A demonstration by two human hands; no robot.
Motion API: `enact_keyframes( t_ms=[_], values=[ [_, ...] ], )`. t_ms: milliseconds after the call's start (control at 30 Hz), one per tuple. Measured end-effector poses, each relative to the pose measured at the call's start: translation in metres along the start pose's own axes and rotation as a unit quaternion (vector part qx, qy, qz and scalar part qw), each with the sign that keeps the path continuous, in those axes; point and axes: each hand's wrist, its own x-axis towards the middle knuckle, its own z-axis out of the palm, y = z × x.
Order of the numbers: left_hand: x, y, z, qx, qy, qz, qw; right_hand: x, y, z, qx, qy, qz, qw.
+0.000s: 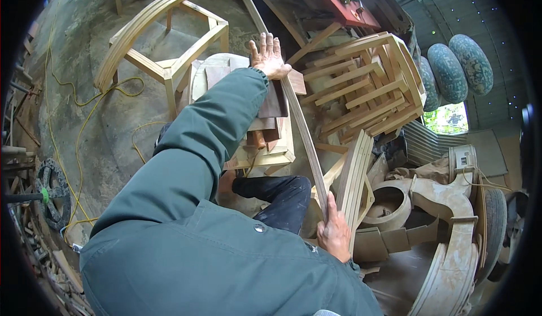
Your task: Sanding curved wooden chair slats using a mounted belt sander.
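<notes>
A long, narrow wooden strip slants across the middle, from the far side down toward my right. My left hand lies flat with fingers spread at its upper part, over a small wooden stand with dark and reddish boards on top. Near the strip's lower end, my right hand is wrapped round it, one finger stretched along the wood. A brown rounded handle shows among the boards. What lies beneath my left palm is hidden.
A curved wooden frame stands at the far left, near a yellow cord. Stacked slatted frames and a bundle of strips are on the right. Beyond stands a red table; a pale curved machine sits at the near right.
</notes>
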Motion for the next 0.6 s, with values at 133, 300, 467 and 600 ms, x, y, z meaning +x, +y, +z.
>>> enact_keyframes(
  t_ms=[133, 300, 467, 600],
  values=[
    [-0.03, 0.012, -0.004, 0.063, -0.051, 0.084, 0.993, -0.071, 0.046, 0.001, -0.028, -0.062, 0.111, 0.991],
    [-0.109, 0.049, -0.013, 0.092, -0.135, 0.302, 0.939, -0.195, 0.125, -0.013, -0.035, 0.001, 0.153, 0.988],
    [-0.168, 0.069, 0.005, 0.04, -0.082, 0.444, 0.891, -0.261, 0.165, -0.039, -0.171, 0.055, 0.215, 0.96],
    [-0.17, 0.089, 0.011, -0.029, -0.002, 0.472, 0.881, -0.267, 0.163, -0.061, -0.228, 0.153, 0.246, 0.93]
  ],
)
